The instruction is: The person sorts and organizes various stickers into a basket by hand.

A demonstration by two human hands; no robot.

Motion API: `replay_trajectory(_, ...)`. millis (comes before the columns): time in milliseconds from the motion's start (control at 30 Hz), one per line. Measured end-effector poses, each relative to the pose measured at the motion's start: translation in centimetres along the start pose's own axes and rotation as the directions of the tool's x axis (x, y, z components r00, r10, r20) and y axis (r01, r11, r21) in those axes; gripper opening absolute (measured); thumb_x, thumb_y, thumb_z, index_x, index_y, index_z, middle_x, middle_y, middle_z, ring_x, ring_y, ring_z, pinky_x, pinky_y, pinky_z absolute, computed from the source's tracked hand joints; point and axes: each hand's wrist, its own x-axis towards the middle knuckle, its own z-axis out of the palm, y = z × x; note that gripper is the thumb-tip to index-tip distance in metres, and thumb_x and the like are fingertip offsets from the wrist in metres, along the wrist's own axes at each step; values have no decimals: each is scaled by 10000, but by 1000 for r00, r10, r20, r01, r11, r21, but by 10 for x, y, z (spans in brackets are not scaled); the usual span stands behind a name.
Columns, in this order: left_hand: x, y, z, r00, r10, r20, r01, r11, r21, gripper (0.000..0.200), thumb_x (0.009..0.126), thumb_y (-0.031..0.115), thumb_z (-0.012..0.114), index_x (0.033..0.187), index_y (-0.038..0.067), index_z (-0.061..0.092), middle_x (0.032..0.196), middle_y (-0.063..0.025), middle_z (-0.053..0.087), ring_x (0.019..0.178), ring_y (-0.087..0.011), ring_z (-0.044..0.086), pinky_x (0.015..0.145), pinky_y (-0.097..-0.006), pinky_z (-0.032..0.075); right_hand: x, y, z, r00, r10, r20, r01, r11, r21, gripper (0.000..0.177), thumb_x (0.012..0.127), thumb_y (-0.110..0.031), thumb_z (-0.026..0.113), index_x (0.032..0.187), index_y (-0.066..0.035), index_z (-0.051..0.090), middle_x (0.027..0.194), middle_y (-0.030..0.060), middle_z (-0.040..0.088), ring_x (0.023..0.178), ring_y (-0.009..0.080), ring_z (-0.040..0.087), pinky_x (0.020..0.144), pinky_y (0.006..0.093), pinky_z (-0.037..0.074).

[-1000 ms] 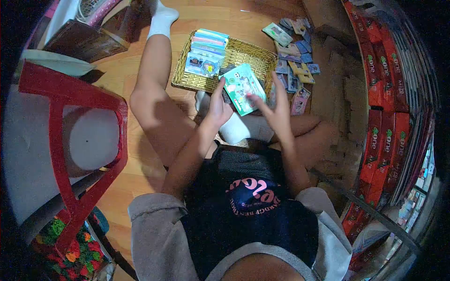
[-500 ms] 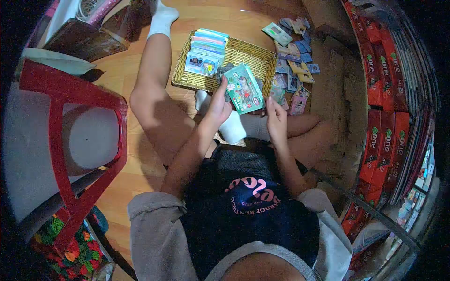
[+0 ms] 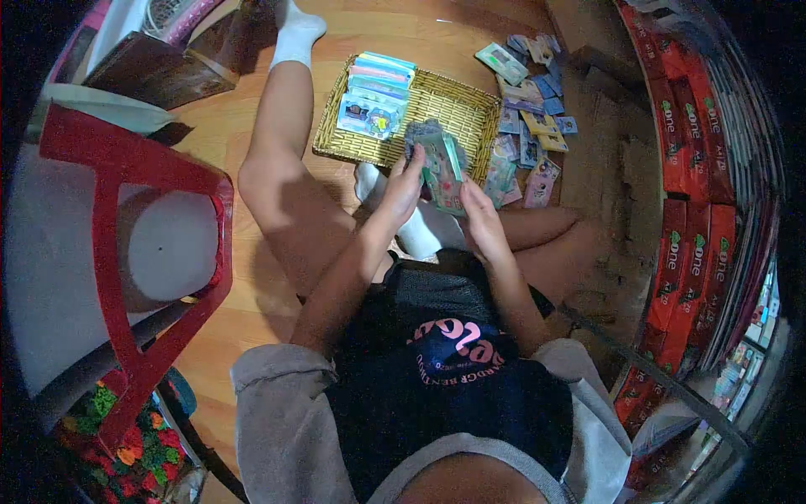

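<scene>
A green flat printed packet (image 3: pixel 442 176) is held between my two hands over the near edge of a wicker basket (image 3: pixel 457 102). My left hand (image 3: pixel 404 186) grips its left side, thumb on the front. My right hand (image 3: pixel 483 214) pinches its lower right side. The packet is tilted, so its right edge shows as a bright strip. Inside the basket, a row of upright flat packets (image 3: pixel 374 109) fills the left part. Just beyond the packet lies a grey bundle (image 3: pixel 422 128) whose kind I cannot make out.
Several small printed packs (image 3: pixel 537 126) lie in a loose pile on the floor right of the basket. Red paper boxes (image 3: pixel 695 252) are stacked at the right, beside brown cardboard (image 3: pixel 600 168). A red chair (image 3: pixel 105 218) stands at the left. My legs (image 3: pixel 281 168) surround the basket's near side.
The green packet has turned from facing me to a steeper, nearly edge-on tilt. My right hand has moved slightly left and down, closing onto its edge. The view has shifted a little.
</scene>
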Motion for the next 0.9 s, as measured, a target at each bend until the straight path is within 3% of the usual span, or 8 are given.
replay_trajectory(300, 9, -9, -6, 998, -59, 24, 58, 998, 37, 503, 859, 451, 367, 1160, 50, 409, 1091, -76, 490, 1017, -188, 458, 874, -334, 353, -1, -30, 3, 991, 73, 108, -85, 990, 110, 492, 803, -140, 547, 1239, -9, 361, 1203, 91, 434, 1082, 143, 411, 913, 262, 312)
replay_trajectory(400, 9, -6, -6, 998, -11, 63, 16, 997, -70, 502, 863, 462, 343, 1163, 65, 411, 1113, -78, 492, 1023, -194, 469, 879, -347, 360, -2, -37, -1, 996, -40, 79, 25, 983, 182, 553, 760, -121, 600, 1242, -9, 354, 1221, 102, 422, 1112, 169, 393, 924, 273, 304)
replay_trajectory(467, 7, 0, -2, 999, 20, 36, -13, 984, -177, 504, 862, 470, 335, 1166, 76, 411, 1143, -68, 481, 1045, -188, 460, 896, -347, 352, 6, -36, -10, 959, -282, -23, 272, 942, -198, 599, 714, -113, 651, 1230, -6, 367, 1247, 117, 396, 1136, 198, 372, 934, 300, 297)
replay_trajectory(533, 12, -3, -6, 996, 52, 75, -35, 977, -211, 503, 863, 473, 324, 1169, 82, 411, 1147, -63, 478, 1064, -194, 446, 924, -351, 329, 12, -26, -17, 960, -273, -67, 245, 930, -274, 647, 663, -143, 699, 1213, -2, 390, 1226, 150, 414, 1128, 244, 387, 939, 336, 293)
replay_trajectory(633, 11, -1, -6, 997, 59, 50, -43, 963, -267, 512, 864, 481, 311, 1168, 82, 410, 1131, -60, 493, 1036, -198, 474, 896, -347, 363, 10, -14, -16, 894, -447, 6, 308, 605, -734, 640, 601, -241, 730, 1168, -89, 475, 1161, 200, 436, 1085, 326, 417, 918, 380, 316)
replay_trajectory(733, 8, -1, -6, 997, -74, -18, 67, 967, -246, 514, 866, 482, 298, 1164, 80, 416, 1101, -58, 514, 984, -199, 512, 842, -342, 412, 4, -9, -2, 889, -450, 83, 320, 484, -814, 614, 598, -291, 722, 1157, -174, 497, 1204, 211, 389, 1091, 355, 393, 911, 417, 313)
replay_trajectory(800, 10, -6, -13, 979, -165, 117, 184, 967, -174, 582, 823, 554, 336, 1148, 84, 442, 1090, -41, 516, 984, -165, 496, 818, -309, 405, 3, -6, 7, 890, -450, 68, 297, 460, -837, 609, 598, -294, 718, 1155, -188, 499, 1215, 206, 376, 1101, 365, 375, 912, 427, 304)
replay_trajectory(900, 10, -12, -7, 989, -113, 98, 128, 980, -154, 525, 855, 503, 307, 1147, 89, 443, 1071, -42, 525, 947, -150, 512, 770, -307, 431, 13, -10, 11, 847, -522, 104, 327, 356, -875, 580, 604, -289, 708, 1139, -177, 515, 1201, 218, 381, 1087, 382, 378, 888, 430, 317)
